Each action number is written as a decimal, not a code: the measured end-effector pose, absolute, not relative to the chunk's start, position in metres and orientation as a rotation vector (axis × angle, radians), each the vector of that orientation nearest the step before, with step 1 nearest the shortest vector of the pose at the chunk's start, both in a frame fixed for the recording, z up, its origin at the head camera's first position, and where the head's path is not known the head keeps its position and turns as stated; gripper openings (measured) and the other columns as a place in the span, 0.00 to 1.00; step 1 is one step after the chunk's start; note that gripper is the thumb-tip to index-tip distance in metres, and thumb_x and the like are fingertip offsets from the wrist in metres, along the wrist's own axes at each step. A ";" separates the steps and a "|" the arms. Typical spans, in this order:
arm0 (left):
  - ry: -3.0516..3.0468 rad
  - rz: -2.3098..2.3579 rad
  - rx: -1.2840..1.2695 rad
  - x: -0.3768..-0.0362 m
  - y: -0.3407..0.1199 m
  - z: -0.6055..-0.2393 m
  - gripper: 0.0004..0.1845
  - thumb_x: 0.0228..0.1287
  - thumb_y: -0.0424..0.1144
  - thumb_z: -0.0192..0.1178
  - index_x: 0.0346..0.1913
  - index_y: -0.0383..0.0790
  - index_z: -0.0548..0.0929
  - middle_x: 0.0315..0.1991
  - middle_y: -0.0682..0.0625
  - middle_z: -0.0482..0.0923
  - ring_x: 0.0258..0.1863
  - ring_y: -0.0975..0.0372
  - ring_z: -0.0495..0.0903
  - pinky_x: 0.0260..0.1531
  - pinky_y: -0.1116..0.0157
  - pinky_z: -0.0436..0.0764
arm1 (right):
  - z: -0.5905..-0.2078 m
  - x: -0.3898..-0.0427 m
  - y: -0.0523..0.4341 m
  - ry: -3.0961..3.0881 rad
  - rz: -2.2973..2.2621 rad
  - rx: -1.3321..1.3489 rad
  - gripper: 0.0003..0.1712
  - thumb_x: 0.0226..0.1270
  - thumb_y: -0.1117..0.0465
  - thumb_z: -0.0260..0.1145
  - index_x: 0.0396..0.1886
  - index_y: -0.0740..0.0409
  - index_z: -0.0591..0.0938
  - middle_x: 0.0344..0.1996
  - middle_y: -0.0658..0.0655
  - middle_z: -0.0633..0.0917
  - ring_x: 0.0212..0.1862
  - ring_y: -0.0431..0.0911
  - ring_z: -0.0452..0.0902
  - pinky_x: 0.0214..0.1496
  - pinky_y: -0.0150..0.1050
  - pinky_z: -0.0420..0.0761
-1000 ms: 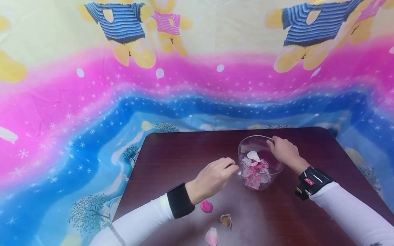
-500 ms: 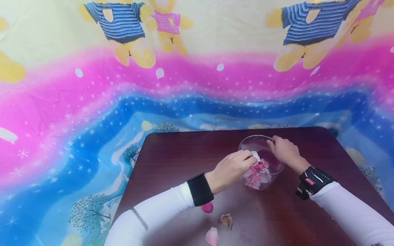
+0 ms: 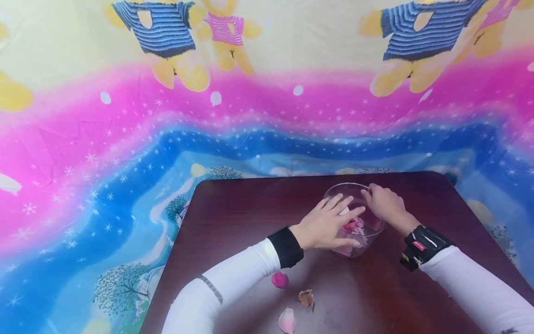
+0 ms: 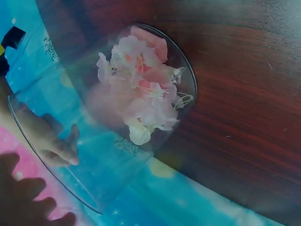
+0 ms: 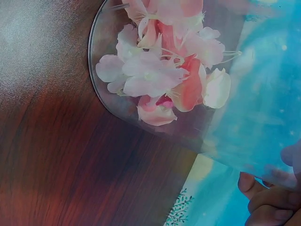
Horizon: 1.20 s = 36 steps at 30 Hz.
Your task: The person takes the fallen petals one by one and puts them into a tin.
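Observation:
A clear bowl (image 3: 373, 228) stands on the table, partly filled with pink and white flower petals (image 3: 354, 226). Over its near-left rim my left hand (image 3: 325, 226) spreads its fingers, with nothing seen held in them. On the opposite side, my right hand (image 3: 385, 204) grips the bowl's rim, thumb toward the inside. Through the clear wall, the left wrist view shows petals and small blossoms (image 4: 141, 84) heaped at the bottom. A white petal (image 5: 217, 88) lies among them in the right wrist view. My left hand hides part of the bowl in the head view.
On the dark red-brown table (image 3: 238, 218), nearer me, lie a bright pink petal (image 3: 280, 279), a brown dried petal (image 3: 306, 298) and a pale pink petal (image 3: 287, 321). A patterned cloth (image 3: 267, 106) hangs behind the table's far edge.
My left hand has moved right, from beside the bowl to over its rim, and its bunched fingers have spread apart. The right hand keeps its grip on the bowl.

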<state>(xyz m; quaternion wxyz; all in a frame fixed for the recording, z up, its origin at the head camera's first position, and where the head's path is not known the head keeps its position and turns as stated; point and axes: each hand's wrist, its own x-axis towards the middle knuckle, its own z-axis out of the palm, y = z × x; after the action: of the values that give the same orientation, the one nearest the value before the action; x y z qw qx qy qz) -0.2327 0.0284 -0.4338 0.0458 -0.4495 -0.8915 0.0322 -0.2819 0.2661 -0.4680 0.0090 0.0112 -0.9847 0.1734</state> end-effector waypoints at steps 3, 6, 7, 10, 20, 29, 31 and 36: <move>-2.849 0.154 -1.373 -0.229 0.023 -0.440 0.47 0.64 0.79 0.40 0.81 0.70 0.39 0.84 0.56 0.41 0.84 0.57 0.40 0.82 0.52 0.49 | -0.468 -0.282 0.265 -3.078 0.539 0.036 0.21 0.80 0.49 0.51 0.43 0.65 0.77 0.28 0.64 0.83 0.33 0.60 0.83 0.28 0.56 0.77; -2.855 0.153 -1.370 -0.225 0.018 -0.442 0.47 0.63 0.80 0.39 0.80 0.72 0.38 0.84 0.57 0.41 0.84 0.57 0.39 0.82 0.51 0.49 | -0.469 -0.283 0.264 -3.079 0.538 0.040 0.21 0.80 0.49 0.51 0.43 0.64 0.77 0.28 0.64 0.83 0.33 0.60 0.83 0.28 0.55 0.77; -2.849 0.154 -1.370 -0.224 0.017 -0.442 0.47 0.63 0.80 0.39 0.80 0.71 0.38 0.84 0.57 0.41 0.84 0.57 0.39 0.82 0.51 0.49 | -0.469 -0.283 0.264 -3.078 0.538 0.040 0.21 0.80 0.49 0.51 0.43 0.64 0.77 0.28 0.64 0.83 0.33 0.60 0.83 0.28 0.55 0.76; -2.822 0.161 -1.373 -0.222 0.014 -0.442 0.47 0.63 0.80 0.40 0.81 0.71 0.39 0.84 0.56 0.42 0.84 0.57 0.40 0.82 0.52 0.49 | -0.470 -0.283 0.264 -3.080 0.542 0.047 0.22 0.80 0.49 0.51 0.44 0.65 0.77 0.28 0.63 0.83 0.33 0.59 0.82 0.27 0.54 0.76; -2.712 0.144 -1.383 -0.217 -0.001 -0.445 0.46 0.65 0.78 0.41 0.81 0.67 0.43 0.84 0.53 0.40 0.84 0.56 0.40 0.81 0.50 0.52 | -0.470 -0.282 0.266 -3.064 0.546 0.045 0.21 0.80 0.49 0.51 0.41 0.64 0.76 0.25 0.61 0.80 0.30 0.56 0.79 0.25 0.50 0.73; -2.616 0.145 -1.409 -0.203 -0.023 -0.450 0.48 0.64 0.78 0.43 0.82 0.66 0.43 0.84 0.53 0.38 0.84 0.55 0.44 0.80 0.52 0.54 | -0.471 -0.281 0.265 -3.075 0.551 0.049 0.21 0.80 0.49 0.51 0.40 0.63 0.76 0.22 0.59 0.77 0.28 0.53 0.77 0.23 0.46 0.71; -2.590 0.163 -1.410 -0.200 -0.028 -0.455 0.47 0.64 0.79 0.42 0.82 0.66 0.44 0.84 0.52 0.39 0.84 0.54 0.44 0.80 0.52 0.55 | -0.470 -0.281 0.265 -3.066 0.546 0.048 0.20 0.80 0.49 0.51 0.40 0.62 0.76 0.22 0.59 0.77 0.28 0.53 0.77 0.23 0.47 0.71; -2.555 0.191 -1.426 -0.195 -0.035 -0.464 0.47 0.65 0.79 0.42 0.81 0.66 0.46 0.84 0.50 0.38 0.84 0.54 0.44 0.80 0.53 0.55 | -0.470 -0.281 0.266 -3.065 0.545 0.040 0.20 0.80 0.49 0.51 0.40 0.62 0.76 0.22 0.59 0.77 0.28 0.54 0.78 0.23 0.48 0.71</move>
<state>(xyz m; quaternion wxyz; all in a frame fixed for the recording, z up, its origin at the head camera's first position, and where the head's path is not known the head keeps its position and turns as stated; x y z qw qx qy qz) -0.1946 -0.0354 -0.4645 0.1046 -0.4835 -0.8666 0.0647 -0.2812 0.2663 -0.4697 0.0142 0.0129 -0.9843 0.1752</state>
